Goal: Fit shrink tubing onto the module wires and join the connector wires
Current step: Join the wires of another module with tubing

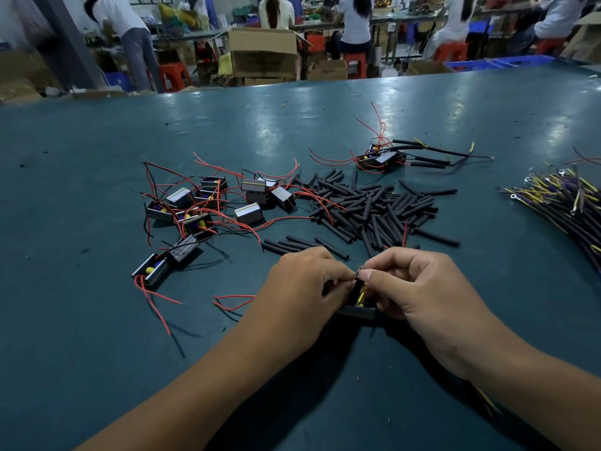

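My left hand point(300, 288) and my right hand point(419, 288) meet at the table's near middle, fingertips pinching bare wire ends point(357, 273) together. Below them sits a small black module point(357, 309) with a yellow part inside, partly hidden by both hands. Its red wires point(232, 302) trail out to the left. A heap of black shrink tubing pieces point(374, 209) lies just beyond my hands. Loose modules with red wires point(208, 203) are scattered to the left. A finished module with tubed wires point(383, 159) lies farther back. Connector wires with ring terminals point(559, 196) are bundled at the right.
The green table point(97, 320) stretches wide on all sides. Past its far edge stand cardboard boxes point(263, 52), red stools point(174, 76) and blue crates point(497, 63), with several people at other benches.
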The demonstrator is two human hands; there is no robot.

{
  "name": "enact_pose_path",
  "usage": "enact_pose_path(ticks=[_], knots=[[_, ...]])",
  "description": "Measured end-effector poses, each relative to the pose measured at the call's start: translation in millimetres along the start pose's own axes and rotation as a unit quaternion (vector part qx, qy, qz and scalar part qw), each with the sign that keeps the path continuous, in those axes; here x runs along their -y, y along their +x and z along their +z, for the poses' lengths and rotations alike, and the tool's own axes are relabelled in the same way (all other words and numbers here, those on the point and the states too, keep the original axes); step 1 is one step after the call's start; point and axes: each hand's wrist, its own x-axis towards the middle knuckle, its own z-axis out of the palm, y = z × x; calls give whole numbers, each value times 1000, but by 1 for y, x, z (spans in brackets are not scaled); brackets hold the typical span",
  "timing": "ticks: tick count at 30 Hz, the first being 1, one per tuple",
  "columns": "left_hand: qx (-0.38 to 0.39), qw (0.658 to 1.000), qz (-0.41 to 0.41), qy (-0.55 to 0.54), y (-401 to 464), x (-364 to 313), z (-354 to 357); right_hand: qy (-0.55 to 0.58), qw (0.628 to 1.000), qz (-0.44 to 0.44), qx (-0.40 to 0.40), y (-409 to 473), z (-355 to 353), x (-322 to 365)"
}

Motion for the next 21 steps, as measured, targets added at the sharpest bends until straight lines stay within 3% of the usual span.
enact_pose_path(ticks=[7,12,21], knots=[[29,999,20,-11,-1,3,-3,-60,998,-34,-1,-3,-2,1],[-28,998,11,-46,-2,4,0,-77,995,-55,-9,-3,-1,3],[-37,996,-10,-84,-2,3,1,-59,996,-61,1,-2,-2,3]])
